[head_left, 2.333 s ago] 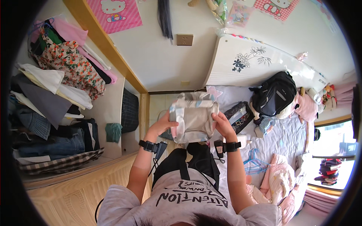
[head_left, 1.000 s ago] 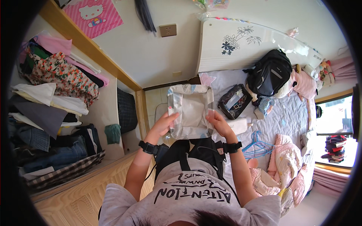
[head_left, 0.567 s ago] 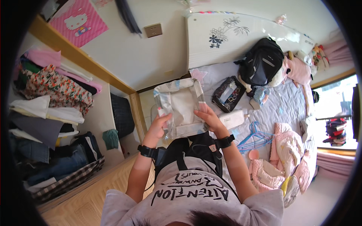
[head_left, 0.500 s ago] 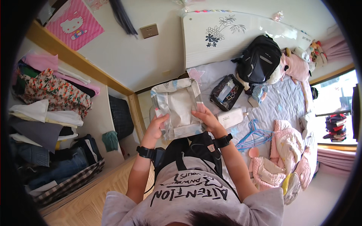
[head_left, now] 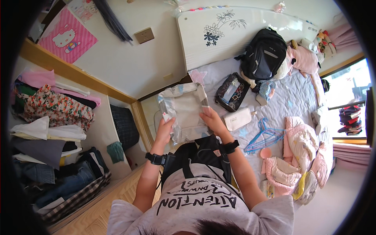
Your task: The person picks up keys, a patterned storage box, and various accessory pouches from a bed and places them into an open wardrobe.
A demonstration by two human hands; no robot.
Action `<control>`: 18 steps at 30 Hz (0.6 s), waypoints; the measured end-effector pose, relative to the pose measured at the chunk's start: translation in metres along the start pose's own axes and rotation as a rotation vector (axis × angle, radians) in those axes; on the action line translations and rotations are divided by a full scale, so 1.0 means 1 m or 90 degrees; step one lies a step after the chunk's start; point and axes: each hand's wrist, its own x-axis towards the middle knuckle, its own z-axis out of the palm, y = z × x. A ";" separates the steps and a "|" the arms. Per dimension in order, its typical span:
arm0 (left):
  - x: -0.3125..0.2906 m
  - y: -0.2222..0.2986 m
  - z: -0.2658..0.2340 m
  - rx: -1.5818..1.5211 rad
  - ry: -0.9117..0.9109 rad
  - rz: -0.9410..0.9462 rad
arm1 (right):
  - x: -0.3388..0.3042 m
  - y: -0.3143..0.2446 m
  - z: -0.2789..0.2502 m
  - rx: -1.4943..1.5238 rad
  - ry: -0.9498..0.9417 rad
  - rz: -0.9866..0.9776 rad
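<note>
I hold a clear plastic bag with a folded pale garment inside (head_left: 184, 111) in front of my chest, above the edge of the bed (head_left: 297, 102). My left hand (head_left: 165, 128) grips its lower left edge. My right hand (head_left: 209, 116) grips its right side near a strip of tape. Both wrists carry black bands. A black pack (head_left: 199, 154) hangs on my chest just below the bag.
On the bed lie a black backpack (head_left: 264, 53), a dark clear-topped pouch (head_left: 231, 92), a white pouch (head_left: 237, 118), blue hangers (head_left: 264, 137) and pink clothing (head_left: 299, 152). Open shelves with folded clothes (head_left: 51, 133) stand at my left. A white headboard (head_left: 243, 29) meets the wall.
The bag has been turned and lowered slightly in my hands, and my hands have shifted along its edges. The view has swung so the bed lies further right.
</note>
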 end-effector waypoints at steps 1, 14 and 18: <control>0.000 0.002 0.001 0.006 -0.010 -0.007 | -0.001 0.000 -0.002 0.002 0.001 0.001; 0.026 -0.010 0.028 0.024 -0.028 -0.119 | -0.005 0.015 -0.039 0.295 0.026 0.225; 0.046 -0.014 0.043 0.038 -0.083 -0.152 | -0.003 0.035 -0.060 0.304 0.056 0.239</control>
